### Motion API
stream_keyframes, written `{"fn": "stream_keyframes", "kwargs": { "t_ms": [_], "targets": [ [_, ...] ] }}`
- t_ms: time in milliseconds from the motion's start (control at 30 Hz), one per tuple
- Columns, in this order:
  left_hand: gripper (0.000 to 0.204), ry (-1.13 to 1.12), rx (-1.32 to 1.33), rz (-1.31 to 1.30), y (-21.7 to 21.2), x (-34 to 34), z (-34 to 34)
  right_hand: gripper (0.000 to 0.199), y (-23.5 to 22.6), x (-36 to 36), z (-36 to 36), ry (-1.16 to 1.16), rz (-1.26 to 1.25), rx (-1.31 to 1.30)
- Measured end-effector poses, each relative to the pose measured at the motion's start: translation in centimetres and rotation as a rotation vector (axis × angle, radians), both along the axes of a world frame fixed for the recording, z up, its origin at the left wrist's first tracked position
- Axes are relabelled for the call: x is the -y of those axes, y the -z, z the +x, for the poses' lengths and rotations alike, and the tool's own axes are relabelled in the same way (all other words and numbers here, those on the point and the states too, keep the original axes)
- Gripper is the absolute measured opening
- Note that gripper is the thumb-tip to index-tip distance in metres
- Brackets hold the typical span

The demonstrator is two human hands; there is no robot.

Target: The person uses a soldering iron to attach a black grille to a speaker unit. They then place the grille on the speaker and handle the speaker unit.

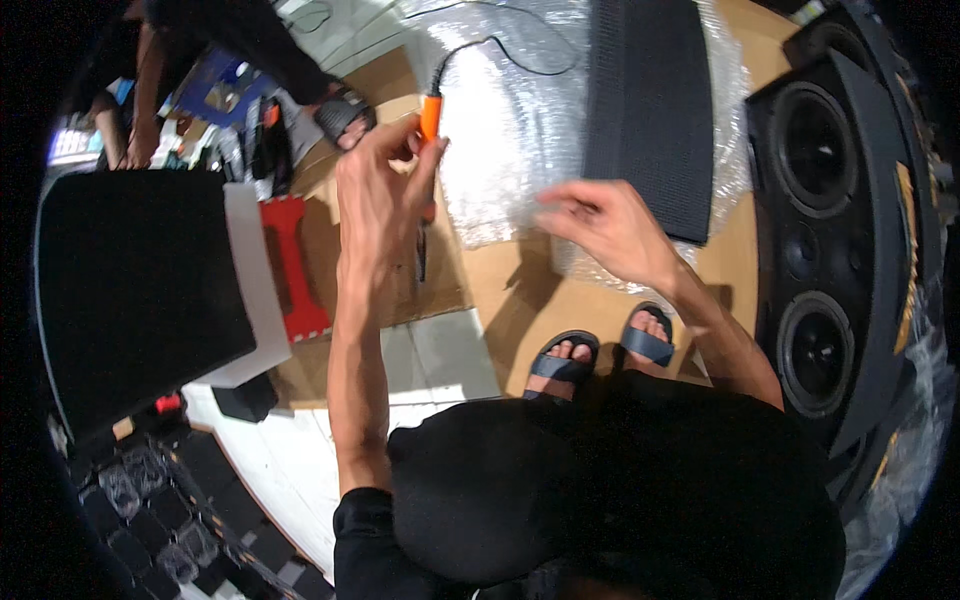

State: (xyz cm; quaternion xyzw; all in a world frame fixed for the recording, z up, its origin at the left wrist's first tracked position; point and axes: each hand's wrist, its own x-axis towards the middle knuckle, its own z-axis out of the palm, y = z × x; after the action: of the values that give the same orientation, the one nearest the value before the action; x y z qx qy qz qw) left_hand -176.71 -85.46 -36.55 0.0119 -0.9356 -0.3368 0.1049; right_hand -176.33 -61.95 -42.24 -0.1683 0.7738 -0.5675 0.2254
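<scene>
My left hand is raised and closed round the orange handle of a corded tool that looks like a soldering iron. A black cord leaves its upper end and curves off to the right. Below the fingers, a bit of orange and a dark, thin shaft show against the cardboard; whether they belong to the same tool is unclear. My right hand hovers to the right, apart from the tool, with thumb and fingers bent toward it. Its fingertips are smeared by motion, so anything between them cannot be made out.
Bubble wrap and a long black perforated panel lie on cardboard. A tall black speaker stands at right. On the left are a large black box and a red piece. Another person's foot is far left.
</scene>
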Motion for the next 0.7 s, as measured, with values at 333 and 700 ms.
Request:
{"fn": "stream_keyframes", "kwargs": {
  "t_ms": [333,700],
  "targets": [
    [0.037,0.384,-0.262,-0.046,2.0,-9.4,6.2,0.042,-0.7,-3.0,2.3,-0.025,-0.057,-0.056],
    [0.024,-0.279,0.07,0.498,6.3,-5.2,6.9,0.017,-2.4,-9.5,1.6,0.496,0.201,-0.205]
  ]
}}
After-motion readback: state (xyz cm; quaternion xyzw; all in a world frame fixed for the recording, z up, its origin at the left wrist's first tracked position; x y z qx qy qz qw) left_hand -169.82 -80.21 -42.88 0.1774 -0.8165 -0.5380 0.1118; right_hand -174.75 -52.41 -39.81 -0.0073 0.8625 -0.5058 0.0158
